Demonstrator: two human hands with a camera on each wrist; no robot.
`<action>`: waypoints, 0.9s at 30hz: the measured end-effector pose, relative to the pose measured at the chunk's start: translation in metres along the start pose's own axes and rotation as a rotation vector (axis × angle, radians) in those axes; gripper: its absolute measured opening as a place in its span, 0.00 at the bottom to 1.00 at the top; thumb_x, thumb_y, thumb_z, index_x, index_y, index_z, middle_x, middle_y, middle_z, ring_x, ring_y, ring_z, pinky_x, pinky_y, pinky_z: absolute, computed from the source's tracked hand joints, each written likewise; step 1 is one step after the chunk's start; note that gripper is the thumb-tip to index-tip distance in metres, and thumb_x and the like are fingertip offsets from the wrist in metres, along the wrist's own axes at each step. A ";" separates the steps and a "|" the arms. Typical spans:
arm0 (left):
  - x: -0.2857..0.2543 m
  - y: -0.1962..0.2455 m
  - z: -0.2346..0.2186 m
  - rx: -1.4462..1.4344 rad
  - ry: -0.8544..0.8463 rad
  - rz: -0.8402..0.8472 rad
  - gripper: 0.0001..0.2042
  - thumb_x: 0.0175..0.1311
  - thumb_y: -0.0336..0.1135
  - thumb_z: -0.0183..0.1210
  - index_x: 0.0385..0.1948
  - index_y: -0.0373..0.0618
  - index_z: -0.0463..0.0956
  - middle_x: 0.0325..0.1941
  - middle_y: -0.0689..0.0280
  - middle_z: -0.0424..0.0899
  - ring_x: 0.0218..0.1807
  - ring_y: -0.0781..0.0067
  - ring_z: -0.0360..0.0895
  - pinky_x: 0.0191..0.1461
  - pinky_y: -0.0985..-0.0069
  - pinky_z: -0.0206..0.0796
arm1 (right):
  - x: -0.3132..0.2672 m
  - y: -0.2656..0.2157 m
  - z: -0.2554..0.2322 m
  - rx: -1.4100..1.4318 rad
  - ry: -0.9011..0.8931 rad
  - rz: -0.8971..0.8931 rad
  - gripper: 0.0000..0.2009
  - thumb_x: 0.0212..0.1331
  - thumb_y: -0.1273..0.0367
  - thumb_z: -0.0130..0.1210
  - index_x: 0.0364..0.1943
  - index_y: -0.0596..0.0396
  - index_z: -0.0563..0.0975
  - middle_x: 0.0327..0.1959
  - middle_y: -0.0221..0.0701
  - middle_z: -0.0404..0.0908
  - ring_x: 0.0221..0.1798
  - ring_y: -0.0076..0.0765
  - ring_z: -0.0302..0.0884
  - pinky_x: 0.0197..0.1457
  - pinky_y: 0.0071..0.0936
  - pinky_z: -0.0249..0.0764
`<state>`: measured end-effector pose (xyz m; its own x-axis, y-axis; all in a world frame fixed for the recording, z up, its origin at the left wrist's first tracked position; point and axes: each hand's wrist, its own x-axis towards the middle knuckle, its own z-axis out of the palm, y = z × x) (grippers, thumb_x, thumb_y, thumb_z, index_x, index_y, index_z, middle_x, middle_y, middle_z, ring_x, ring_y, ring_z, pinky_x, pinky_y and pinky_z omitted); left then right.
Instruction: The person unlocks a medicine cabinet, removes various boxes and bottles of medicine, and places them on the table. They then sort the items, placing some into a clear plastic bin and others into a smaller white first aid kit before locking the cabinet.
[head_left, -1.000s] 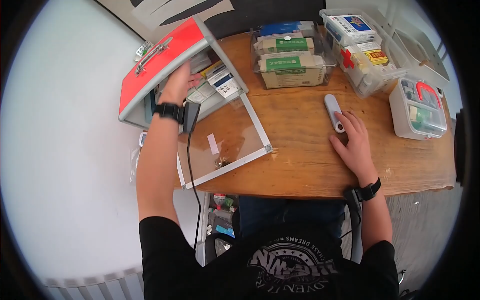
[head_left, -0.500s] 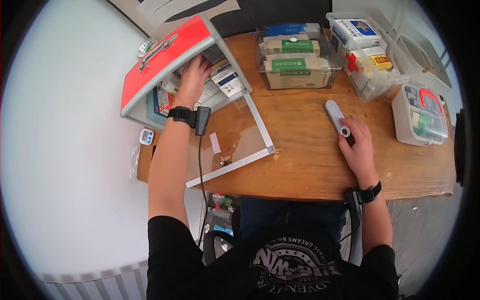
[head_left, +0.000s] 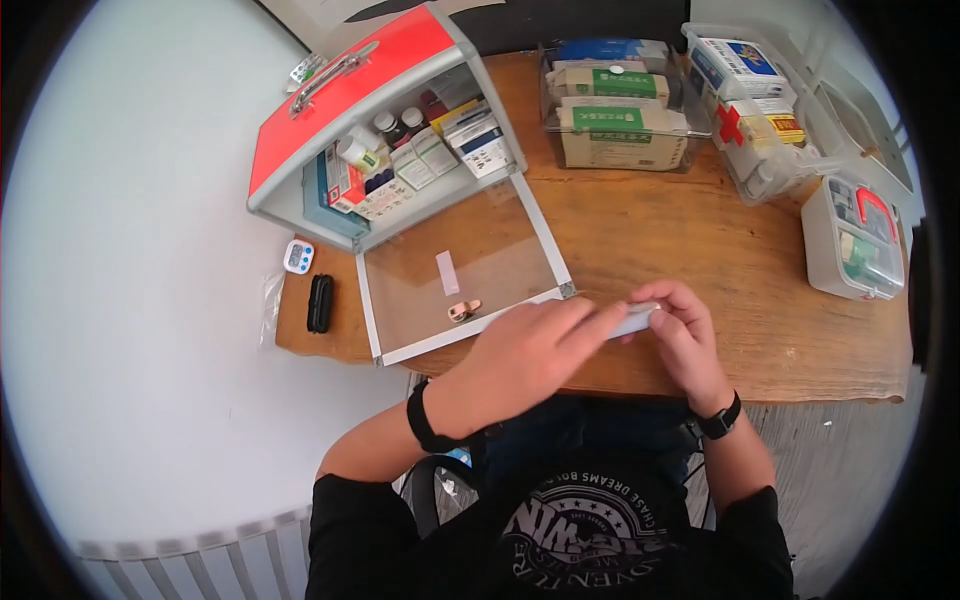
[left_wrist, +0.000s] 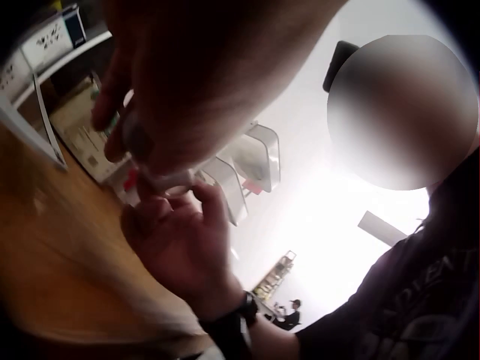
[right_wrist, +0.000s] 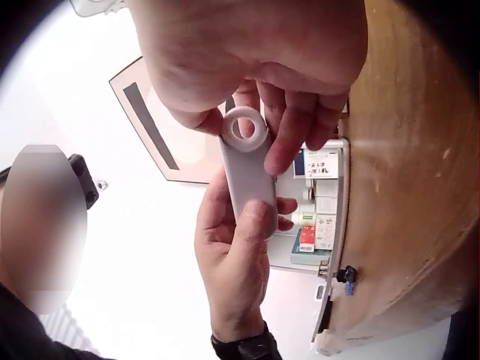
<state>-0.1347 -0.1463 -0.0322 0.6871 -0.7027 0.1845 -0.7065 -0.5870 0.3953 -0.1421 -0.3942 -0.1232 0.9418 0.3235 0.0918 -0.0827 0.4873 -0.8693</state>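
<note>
Over the table's front edge, both hands hold a slim white forehead thermometer [head_left: 632,322] with a round ring at one end. My left hand [head_left: 525,355] grips the thermometer's body, its thumb lying along the flat face in the right wrist view. At the ring end, my right hand [head_left: 690,345] pinches it between thumb and fingers. The thermometer [right_wrist: 251,176] is largely covered by the hands in the head view. To the left stands a red-topped medicine case [head_left: 360,90], its clear front panel [head_left: 500,255] folded down onto the table.
Bottles and medicine boxes [head_left: 425,155] fill the case. A clear bin of cartons [head_left: 625,140], an open plastic box [head_left: 750,130] and a white first-aid box [head_left: 855,240] line the back and right. A timer [head_left: 298,256] and a black pouch [head_left: 320,303] lie left.
My left hand has come out of the medicine case and over to the right hand. The thermometer has been lifted from the table toward the body and is now held by both hands.
</note>
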 end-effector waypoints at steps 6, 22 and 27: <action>-0.001 -0.108 -0.053 0.470 0.555 -0.063 0.20 0.63 0.24 0.60 0.58 0.45 0.81 0.56 0.57 0.86 0.59 0.50 0.82 0.64 0.55 0.70 | 0.020 -0.006 -0.004 -0.212 0.172 -0.050 0.16 0.79 0.69 0.54 0.64 0.60 0.76 0.58 0.34 0.84 0.58 0.31 0.82 0.64 0.29 0.76; -0.028 -0.149 -0.050 0.280 0.211 -0.468 0.43 0.67 0.53 0.66 0.79 0.39 0.60 0.84 0.40 0.56 0.85 0.35 0.52 0.84 0.40 0.46 | -0.003 -0.006 -0.035 -0.366 0.300 0.047 0.11 0.77 0.70 0.57 0.55 0.62 0.81 0.45 0.28 0.86 0.48 0.22 0.81 0.56 0.23 0.77; -0.083 -0.043 -0.019 0.371 -0.082 -0.438 0.44 0.58 0.45 0.73 0.78 0.48 0.64 0.84 0.44 0.57 0.84 0.36 0.53 0.83 0.40 0.48 | 0.000 -0.004 -0.033 -0.361 0.259 0.055 0.10 0.76 0.72 0.58 0.55 0.62 0.81 0.45 0.28 0.86 0.48 0.21 0.81 0.56 0.22 0.77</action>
<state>-0.1581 -0.0555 -0.0475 0.9237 -0.3832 -0.0018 -0.3820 -0.9211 0.0746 -0.1312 -0.4229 -0.1356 0.9935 0.1049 -0.0443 -0.0593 0.1453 -0.9876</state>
